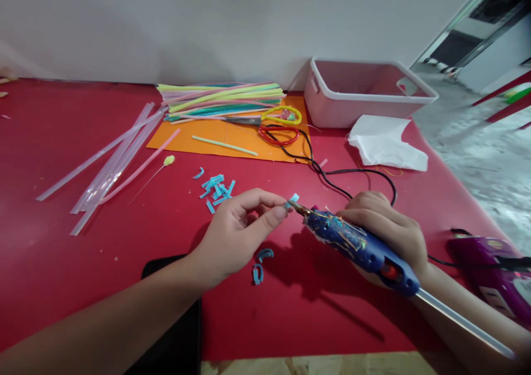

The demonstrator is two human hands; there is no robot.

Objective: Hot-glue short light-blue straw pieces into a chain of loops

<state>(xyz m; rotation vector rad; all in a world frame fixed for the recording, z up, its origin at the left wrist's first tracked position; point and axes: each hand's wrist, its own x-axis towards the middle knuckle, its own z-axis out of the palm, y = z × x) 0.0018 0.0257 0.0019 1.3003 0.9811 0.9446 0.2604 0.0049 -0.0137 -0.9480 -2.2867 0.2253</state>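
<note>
Between thumb and forefinger, my left hand [244,228] pinches a small light-blue strip [294,198]. My right hand [388,231] is wrapped round a blue hot glue gun [344,237], with a clear glue stick [464,322] poking out of its back. The gun's metal nozzle meets the strip at my left fingertips; whether glue is on it is too small to tell. Just left of my left hand lies a loose pile of short blue strips [215,189]. Below it, two curled blue pieces [258,274] rest on the red table [323,331].
Colourful pipe cleaners [219,101] and scissors [249,120] lie on orange card [186,142] at the back. Clear glue sticks [118,165] are at left. A white bin [373,107], white paper [385,142], black cord [360,170] and purple power strip [489,275] are at right.
</note>
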